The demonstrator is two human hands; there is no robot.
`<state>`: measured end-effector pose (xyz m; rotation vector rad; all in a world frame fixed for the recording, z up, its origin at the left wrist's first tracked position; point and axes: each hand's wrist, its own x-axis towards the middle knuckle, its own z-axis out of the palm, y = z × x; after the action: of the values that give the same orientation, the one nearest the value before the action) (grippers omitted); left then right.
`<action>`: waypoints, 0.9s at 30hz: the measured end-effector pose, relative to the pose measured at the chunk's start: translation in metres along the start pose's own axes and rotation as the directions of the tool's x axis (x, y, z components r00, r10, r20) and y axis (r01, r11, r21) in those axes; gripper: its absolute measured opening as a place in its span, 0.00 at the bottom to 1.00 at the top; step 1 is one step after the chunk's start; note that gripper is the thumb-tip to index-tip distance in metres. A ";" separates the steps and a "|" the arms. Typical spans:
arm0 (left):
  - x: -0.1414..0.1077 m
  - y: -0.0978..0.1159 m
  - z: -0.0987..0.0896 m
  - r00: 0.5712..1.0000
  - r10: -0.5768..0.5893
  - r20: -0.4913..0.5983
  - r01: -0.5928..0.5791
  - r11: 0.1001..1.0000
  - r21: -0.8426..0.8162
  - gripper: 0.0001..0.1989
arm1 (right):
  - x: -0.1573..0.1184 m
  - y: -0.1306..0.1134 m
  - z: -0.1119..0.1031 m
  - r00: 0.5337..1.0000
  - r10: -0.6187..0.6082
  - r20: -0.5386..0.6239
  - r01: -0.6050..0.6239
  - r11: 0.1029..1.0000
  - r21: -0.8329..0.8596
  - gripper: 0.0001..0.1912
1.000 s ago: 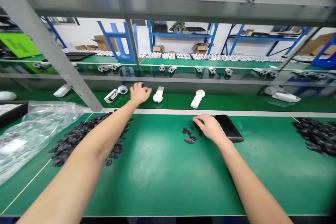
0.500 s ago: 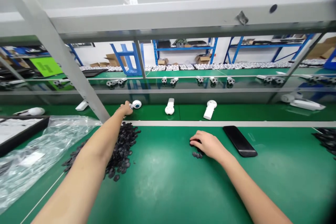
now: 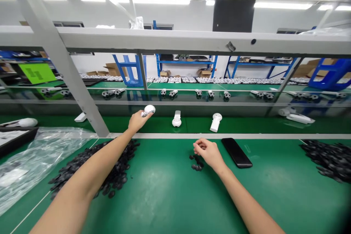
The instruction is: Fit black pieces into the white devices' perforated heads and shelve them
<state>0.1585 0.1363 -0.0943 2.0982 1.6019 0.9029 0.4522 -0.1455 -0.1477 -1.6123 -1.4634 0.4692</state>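
Observation:
My left hand is closed on a white round-headed device, held over the dark green strip behind the white rail. My right hand has its fingers pinched together just above a few small black pieces on the green table; what the fingertips hold, if anything, is too small to make out. Two more white devices lie on the far strip, one in the middle and one behind my right hand. Under my left forearm spreads a large heap of black pieces.
A black phone lies right of my right hand. Another black heap is at the far right. Clear plastic bags and a black tray are on the left. A slanted white post rises beside my left arm.
My left hand has lifted the white device off the strip and moved slightly right with it. My right hand has risen a little from the small black pieces. The view has tilted upward.

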 end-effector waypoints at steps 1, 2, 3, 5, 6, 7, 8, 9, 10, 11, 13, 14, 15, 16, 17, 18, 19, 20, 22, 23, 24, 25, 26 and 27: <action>-0.007 0.009 0.001 1.000 0.030 0.000 -0.030 0.997 -0.071 0.30 | -0.001 0.001 0.001 1.000 0.012 0.004 -0.012 0.999 0.032 0.17; -0.016 0.018 0.001 0.998 0.064 0.005 -0.063 0.987 -0.145 0.29 | -0.001 0.001 0.001 1.000 0.021 0.008 -0.022 0.998 0.056 0.18; -0.027 0.026 0.002 0.995 0.094 0.014 -0.089 0.971 -0.220 0.29 | -0.001 0.002 0.002 1.000 0.028 0.013 -0.029 0.997 0.073 0.19; -0.055 0.038 0.003 0.988 0.145 0.054 -0.116 0.923 -0.367 0.29 | -0.001 0.002 0.003 0.999 0.032 0.028 -0.034 0.995 0.096 0.21; -0.071 0.042 0.003 0.983 0.165 0.079 -0.115 0.893 -0.435 0.29 | -0.001 0.002 0.003 0.999 0.027 0.036 -0.031 0.994 0.104 0.22; -0.089 0.044 0.003 0.978 0.181 0.105 -0.107 0.862 -0.495 0.29 | -0.001 0.002 0.004 0.999 0.019 0.045 -0.024 0.994 0.111 0.23; -0.107 0.045 0.003 0.971 0.194 0.139 -0.087 0.830 -0.551 0.30 | -0.002 0.001 0.005 0.998 0.009 0.056 -0.015 0.993 0.117 0.24; -0.124 0.046 0.003 0.963 0.202 0.176 -0.057 0.796 -0.602 0.31 | -0.003 0.000 0.006 0.998 -0.002 0.065 -0.006 0.993 0.121 0.25; -0.141 0.045 0.003 0.955 0.208 0.211 -0.022 0.762 -0.647 0.32 | -0.004 -0.002 0.008 0.997 -0.009 0.071 0.000 0.992 0.123 0.26; -0.157 0.044 0.003 0.947 0.208 0.243 0.015 0.729 -0.684 0.33 | -0.005 -0.004 0.010 0.997 -0.011 0.073 0.002 0.992 0.124 0.25; -0.183 0.043 0.004 0.935 0.197 0.294 0.093 0.667 -0.740 0.35 | -0.008 -0.008 0.013 0.998 -0.001 0.067 -0.008 0.992 0.126 0.23; -0.194 0.043 0.005 0.930 0.187 0.316 0.130 0.637 -0.759 0.36 | -0.010 -0.010 0.014 0.998 0.008 0.061 -0.015 0.992 0.125 0.21; -0.203 0.043 0.006 0.925 0.177 0.336 0.165 0.611 -0.774 0.36 | -0.011 -0.013 0.014 0.998 0.012 0.054 -0.019 0.993 0.118 0.20; -0.210 0.044 0.007 0.921 0.167 0.353 0.195 0.587 -0.785 0.36 | -0.012 -0.015 0.014 0.999 0.010 0.050 -0.015 0.994 0.105 0.19; -0.216 0.044 0.008 0.917 0.159 0.367 0.218 0.569 -0.793 0.37 | -0.013 -0.018 0.014 0.999 0.000 0.045 -0.004 0.996 0.087 0.18; -0.221 0.045 0.009 0.914 0.152 0.376 0.241 0.542 -0.805 0.37 | -0.014 -0.020 0.014 0.999 -0.015 0.041 0.012 0.998 0.069 0.17; -0.224 0.046 0.009 0.910 0.146 0.388 0.271 0.500 -0.823 0.37 | -0.015 -0.022 0.014 0.999 -0.031 0.039 0.029 0.998 0.051 0.17; -0.227 0.048 0.010 0.904 0.138 0.404 0.307 0.447 -0.841 0.37 | -0.015 -0.024 0.014 0.998 -0.045 0.039 0.043 0.998 0.039 0.16; -0.229 0.050 0.012 0.883 0.118 0.454 0.398 0.322 -0.859 0.34 | -0.017 -0.028 0.015 0.997 -0.058 0.049 0.056 0.998 0.039 0.16; -0.230 0.051 0.012 0.873 0.110 0.476 0.437 0.257 -0.862 0.30 | -0.019 -0.031 0.016 0.997 -0.060 0.058 0.057 0.997 0.046 0.16; -0.230 0.052 0.013 0.865 0.102 0.491 0.465 0.201 -0.862 0.26 | -0.021 -0.033 0.018 0.996 -0.061 0.070 0.057 0.997 0.057 0.16; -0.230 0.053 0.014 0.859 0.097 0.503 0.484 0.166 -0.859 0.23 | -0.023 -0.036 0.021 0.994 -0.061 0.086 0.055 0.996 0.072 0.16; -0.230 0.054 0.015 0.852 0.092 0.515 0.500 0.143 -0.854 0.21 | -0.025 -0.039 0.024 0.993 -0.059 0.106 0.049 0.995 0.092 0.16; -0.230 0.054 0.016 0.844 0.088 0.530 0.516 0.137 -0.845 0.21 | -0.028 -0.044 0.028 0.990 -0.054 0.131 0.039 0.993 0.116 0.15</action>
<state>0.1721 -0.0967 -0.1361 0.8840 0.5840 0.8398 0.3983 -0.1656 -0.1357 -1.4785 -1.5419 0.6326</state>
